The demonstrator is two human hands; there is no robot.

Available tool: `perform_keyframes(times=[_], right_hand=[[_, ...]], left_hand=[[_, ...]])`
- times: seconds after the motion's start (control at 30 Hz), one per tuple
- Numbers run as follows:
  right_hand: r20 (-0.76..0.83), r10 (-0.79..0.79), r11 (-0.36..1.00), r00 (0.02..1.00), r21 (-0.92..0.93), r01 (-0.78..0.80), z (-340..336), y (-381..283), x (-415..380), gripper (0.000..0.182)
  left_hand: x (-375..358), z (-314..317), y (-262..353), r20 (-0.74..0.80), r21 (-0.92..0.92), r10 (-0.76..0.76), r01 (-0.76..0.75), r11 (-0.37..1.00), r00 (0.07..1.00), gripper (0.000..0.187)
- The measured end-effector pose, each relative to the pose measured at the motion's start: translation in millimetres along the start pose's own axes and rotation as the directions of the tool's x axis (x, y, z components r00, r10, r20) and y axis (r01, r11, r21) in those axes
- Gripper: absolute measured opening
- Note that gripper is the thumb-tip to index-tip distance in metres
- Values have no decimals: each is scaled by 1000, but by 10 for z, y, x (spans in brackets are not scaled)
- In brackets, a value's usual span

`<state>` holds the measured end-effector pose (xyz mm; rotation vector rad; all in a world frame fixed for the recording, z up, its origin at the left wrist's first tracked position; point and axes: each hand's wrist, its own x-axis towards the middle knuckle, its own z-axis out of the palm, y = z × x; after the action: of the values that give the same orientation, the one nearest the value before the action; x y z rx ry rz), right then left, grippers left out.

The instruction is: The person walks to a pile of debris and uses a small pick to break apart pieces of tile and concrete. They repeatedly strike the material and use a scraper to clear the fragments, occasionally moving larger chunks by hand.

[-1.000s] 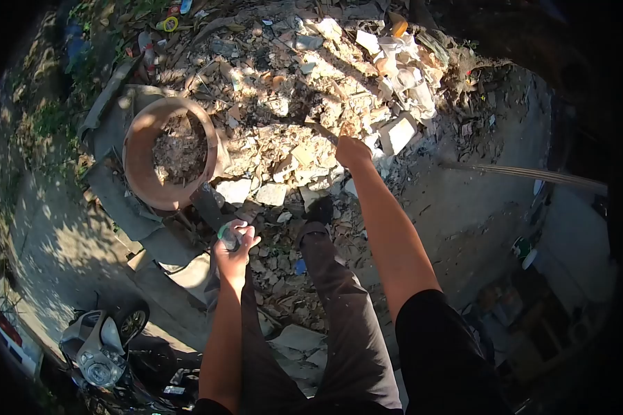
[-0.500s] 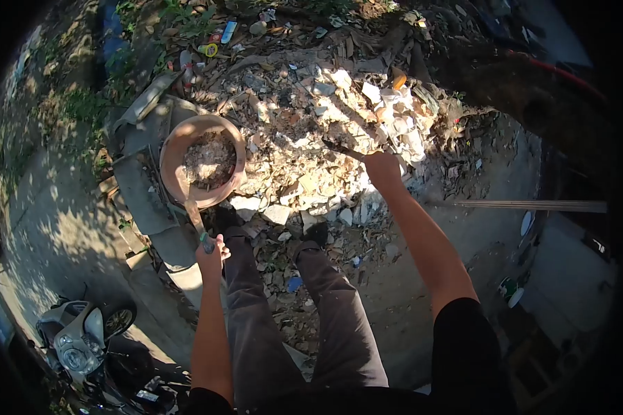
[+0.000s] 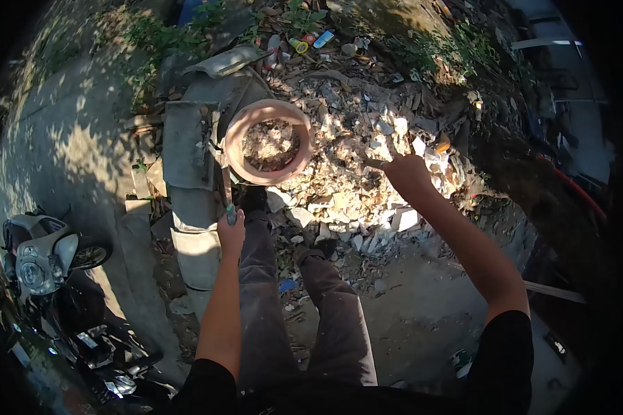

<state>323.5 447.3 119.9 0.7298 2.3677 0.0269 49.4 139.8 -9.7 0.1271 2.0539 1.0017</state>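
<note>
My left hand [image 3: 231, 232] is closed around the handle of a long, flat-bladed tool [image 3: 226, 183], its blade pointing up beside the left wall of a round, pinkish-tan tub [image 3: 303, 149]. Crumbly pale debris [image 3: 271, 144] lies inside the tub. Over the rubble pile [image 3: 339, 183], my right hand [image 3: 410, 176] grips a short, dark, narrow tool [image 3: 375, 164]; its tip points left towards the tub. The exact kind of each tool is not clear, and my fingers hide the right one's handle.
Curved grey tiles or slabs [image 3: 192, 207] line the left of the tub. A parked motorbike [image 3: 34, 259] stands at lower left. Litter and leaves lie at the top, near a blue packet [image 3: 323, 39]. Broken white pieces [image 3: 405, 220] edge the pile near my feet.
My view has turned, so the tub and pile appear farther right. The left tool's blade, which overlapped the tub's near rim, now lies along its left side. Both hands keep their tools.
</note>
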Motion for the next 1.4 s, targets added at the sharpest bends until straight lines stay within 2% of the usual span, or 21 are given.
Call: perform_keyframes(times=[0.1, 0.13, 0.17, 0.23, 0.3, 0.37, 0.4, 0.43, 0.5, 0.6, 0.77, 0.87, 1.0, 1.07, 1.1, 1.13, 1.17, 1.23, 1.27, 1.37, 1.4], right_hand=[[-22, -149, 986, 989, -81, 147, -482, -357, 437, 9], [24, -208, 974, 978, -91, 209, -638, -526, 650, 9], [55, -216, 969, 975, -113, 221, -784, -689, 841, 9], [92, -239, 957, 967, -148, 251, -951, -1019, 1245, 12], [98, -257, 953, 961, -141, 269, -922, -1312, 1720, 8], [111, -271, 949, 956, -134, 284, -1048, -1595, 2124, 5], [265, -158, 976, 951, -106, 192, -1235, -1754, 2285, 10], [342, -106, 983, 934, -105, 151, -1407, -1881, 2362, 14], [476, -8, 989, 879, -125, 77, -1661, -2104, 2528, 19], [587, 16, 985, 810, -146, 87, -1696, -2235, 2692, 23], [689, -24, 986, 725, -103, 130, -1658, -2133, 2846, 29], [718, -48, 988, 694, -69, 139, -1634, -1975, 2904, 33], [694, -83, 987, 715, -44, 157, -1569, -1769, 2878, 38], [659, -69, 988, 749, -60, 144, -1633, -1629, 2753, 40], [647, -67, 990, 760, -50, 130, -1670, -1542, 2654, 41], [643, -71, 990, 763, -45, 130, -1681, -1459, 2551, 43], [639, -83, 991, 765, -27, 129, -1703, -1369, 2412, 44], [653, -98, 995, 751, 92, 50, -1614, -1138, 2183, 48], [675, -86, 984, 733, 171, -42, -1483, -1007, 2108, 54], [670, -254, 841, 697, 509, -184, -1030, -659, 1700, 44], [581, -264, 841, 770, 529, -111, -751, -569, 1573, 39]], left_hand=[[-46, -193, -117, -17, 13, 19, -19, 1000, 1000, 26], [30, -246, -320, -54, 75, 139, -135, 988, 989, 27], [71, -350, -541, -86, 61, 127, -122, 991, 988, 27], [-17, -496, -569, -158, 210, 259, -224, 952, 953, 28], [-118, -724, -563, -211, 167, 126, -92, 982, 969, 30], [-155, -997, -681, -160, 159, -56, 82, 984, 986, 27], [-157, -1094, -875, -177, 89, -98, 115, 989, 979, 28], [-171, -1193, -1032, -190, 71, -119, 135, 988, 975, 28], [-203, -1345, -1213, -296, 201, 8, 54, 978, 955, 28], [-303, -1489, -1333, -338, 160, -61, 121, 980, 939, 31], [-348, -1461, -1439, -364, 239, -67, 162, 958, 929, 33], [-270, -1346, -1379, -293, 172, -188, 245, 954, 937, 32], [-132, -1110, -813, -238, 151, -27, 64, 987, 971, 31], [22, -1033, -617, -151, 214, -65, 97, 972, 986, 28], [21, -991, -450, -182, 171, 57, -25, 985, 982, 29], [70, -965, -433, -174, 234, 116, -73, 969, 978, 27], [60, -1005, -184, -73, 334, 40, -14, 943, 997, 25], [-93, -1080, 359, -20, 191, 72, -67, 979, 997, 25], [-77, -1098, 452, -4, 210, 120, -116, 971, 993, 26], [-3, -1054, 512, 8, 231, 246, -242, 942, 969, 29], [-50, -1063, 605, 38, 237, 295, -295, 926, 955, 30]])
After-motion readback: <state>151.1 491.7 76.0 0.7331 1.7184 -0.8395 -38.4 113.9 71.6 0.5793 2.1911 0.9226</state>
